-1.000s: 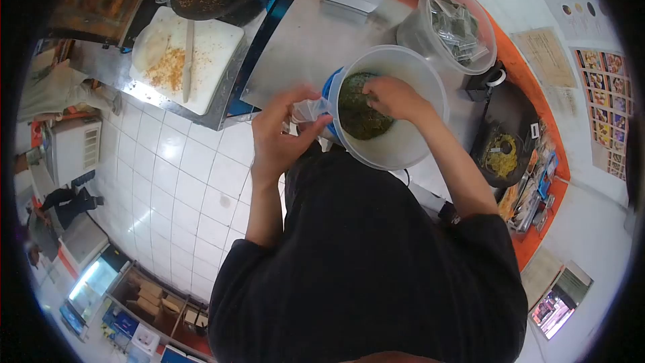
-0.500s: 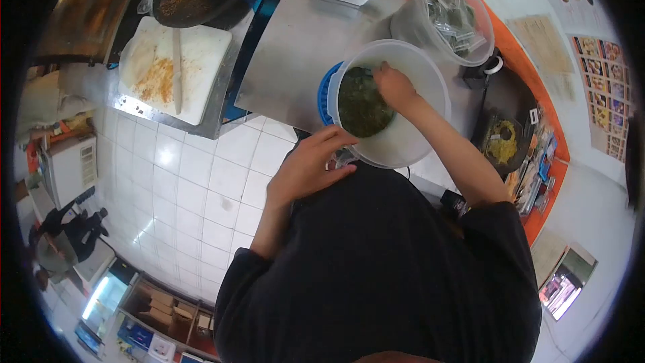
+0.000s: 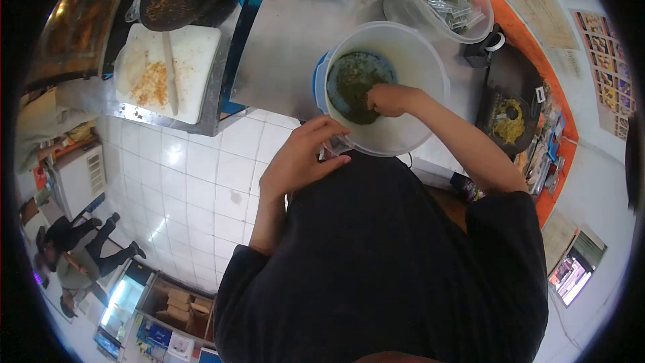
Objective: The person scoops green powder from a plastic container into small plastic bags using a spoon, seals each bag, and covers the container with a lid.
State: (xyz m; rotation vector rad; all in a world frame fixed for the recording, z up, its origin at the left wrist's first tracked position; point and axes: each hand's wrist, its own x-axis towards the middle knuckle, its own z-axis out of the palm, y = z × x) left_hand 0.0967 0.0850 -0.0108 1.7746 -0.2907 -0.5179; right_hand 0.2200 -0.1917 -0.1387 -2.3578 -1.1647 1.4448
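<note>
A translucent white bucket [image 3: 430, 97] stands tilted toward me, with dark green chopped or mushy stuff [image 3: 356, 87] at its bottom. My right hand [image 3: 391, 99] reaches inside, fingers curled down at the green stuff; whatever they pinch is hidden. At the near left rim, my left hand [image 3: 306, 154] holds a small clear plastic bag [image 3: 338, 144] between thumb and fingers. Something blue [image 3: 320, 81] shows behind the bucket's left side.
Behind stands a clear tub [image 3: 406, 10] of small filled bags. A black tray [image 3: 507, 121] with yellow-green shreds lies right. At left are a white cutting board [image 3: 201, 60] with orange crumbs and a dark pan [image 3: 181, 0]. A person [image 3: 80, 262] is at far left.
My right hand has moved down and toward me within the bucket, into the green stuff. The left hand keeps the bag at the rim. The view has shifted slightly.
</note>
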